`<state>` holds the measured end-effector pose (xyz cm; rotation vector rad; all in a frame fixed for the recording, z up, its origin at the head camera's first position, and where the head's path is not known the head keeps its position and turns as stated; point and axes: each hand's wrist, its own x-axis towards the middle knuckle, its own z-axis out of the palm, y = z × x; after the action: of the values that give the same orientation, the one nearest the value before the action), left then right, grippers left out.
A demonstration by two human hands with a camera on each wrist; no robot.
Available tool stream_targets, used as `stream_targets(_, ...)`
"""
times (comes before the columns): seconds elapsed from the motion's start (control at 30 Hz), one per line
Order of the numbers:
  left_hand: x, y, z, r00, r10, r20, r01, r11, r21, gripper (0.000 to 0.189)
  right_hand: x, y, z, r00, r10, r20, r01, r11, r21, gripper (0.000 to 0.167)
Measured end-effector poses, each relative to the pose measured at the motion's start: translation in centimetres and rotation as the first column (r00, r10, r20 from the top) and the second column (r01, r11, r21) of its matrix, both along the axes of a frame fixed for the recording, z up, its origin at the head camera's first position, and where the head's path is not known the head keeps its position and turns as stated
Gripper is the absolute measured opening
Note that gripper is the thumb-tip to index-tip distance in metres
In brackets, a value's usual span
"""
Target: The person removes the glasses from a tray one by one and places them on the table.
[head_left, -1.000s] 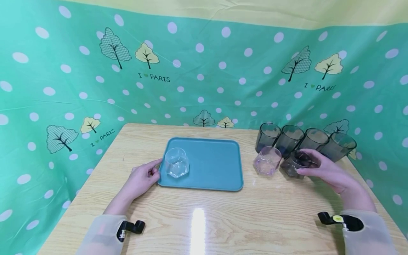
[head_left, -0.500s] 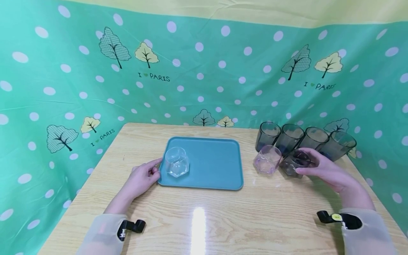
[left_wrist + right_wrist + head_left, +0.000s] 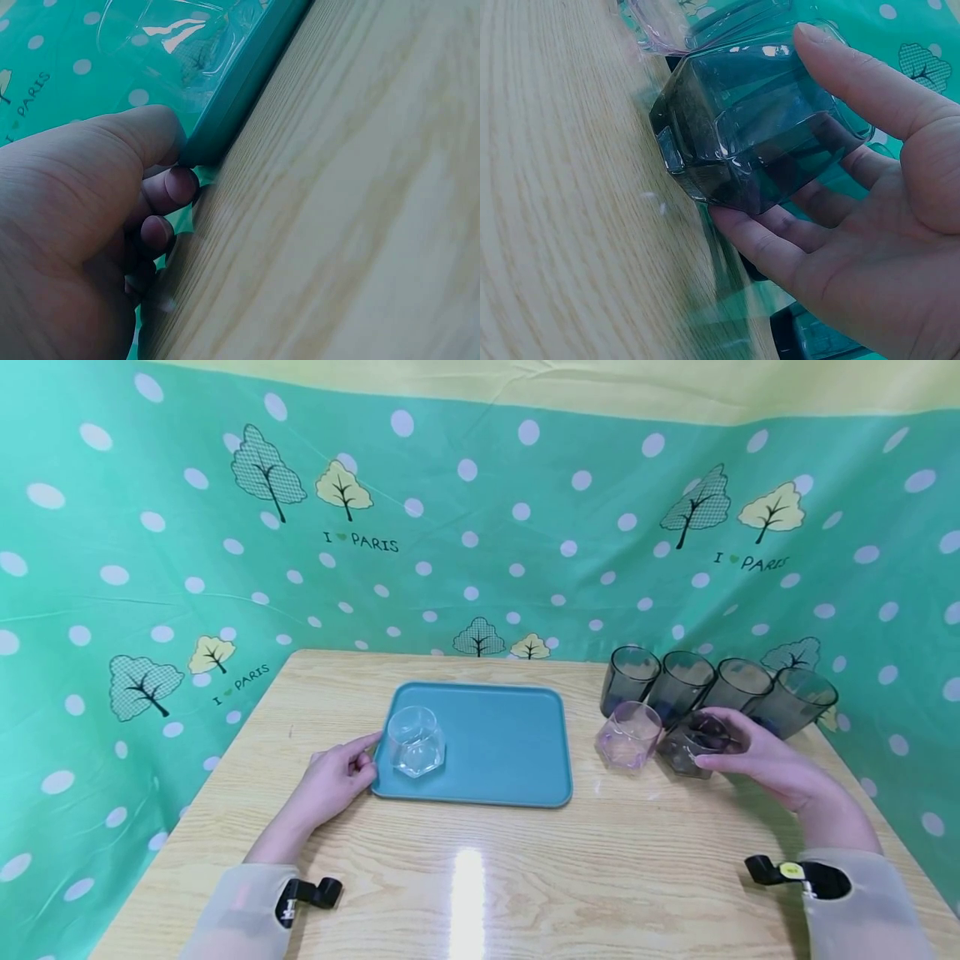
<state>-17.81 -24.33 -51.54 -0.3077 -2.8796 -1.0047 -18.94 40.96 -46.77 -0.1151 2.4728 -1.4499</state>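
Observation:
My left hand (image 3: 336, 783) is at the left edge of a blue rectangular tray (image 3: 502, 743). Its thumb and index finger hold the rim; the other fingers are curled below, as the left wrist view shows. On the tray's left part stands a clear glass (image 3: 416, 743) with a faceted base. My right hand (image 3: 768, 764) grips a dark grey faceted glass (image 3: 727, 127), thumb on one side and fingers on the other. That glass is at the right of the table, beside a pinkish clear glass (image 3: 630, 739).
Several tall dark grey glasses, the leftmost tall glass (image 3: 628, 685) among them, stand in a row behind the gripped one. A green dotted cloth (image 3: 480, 568) hangs behind the wooden table (image 3: 570, 877).
Almost nothing differs. The view has shifted very slightly; both hands keep their places on the tray rim and the grey glass.

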Motion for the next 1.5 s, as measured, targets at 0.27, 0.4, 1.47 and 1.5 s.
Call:
stream_targets(0.27,0.1,0.1,0.2,1.0,0.003,0.007,-0.002,1.0,-0.006,0.055,0.1,0.0,0.1,1.0,0.023,-0.003,-0.023,1.0,0.004,0.091)
stream_targets(0.4,0.1,0.2,0.3,1.0,0.002,0.006,-0.002,1.0,-0.008,0.055,0.1,-0.1,0.2,1.0,0.025,-0.003,-0.025,1.0,0.006,0.092)
stream_targets(1.47,0.2,0.1,0.0,1.0,0.0,-0.019,0.0,1.0,-0.01,0.056,1.1,-0.1,2.3,0.98,0.045,-0.194,-0.054,0.998,-0.04,0.074)
stream_targets(1.5,0.2,0.1,0.0,1.0,0.0,-0.018,-0.001,1.0,-0.009,0.056,1.1,-0.1,2.4,0.978,0.047,-0.202,-0.056,0.998,-0.038,0.073)
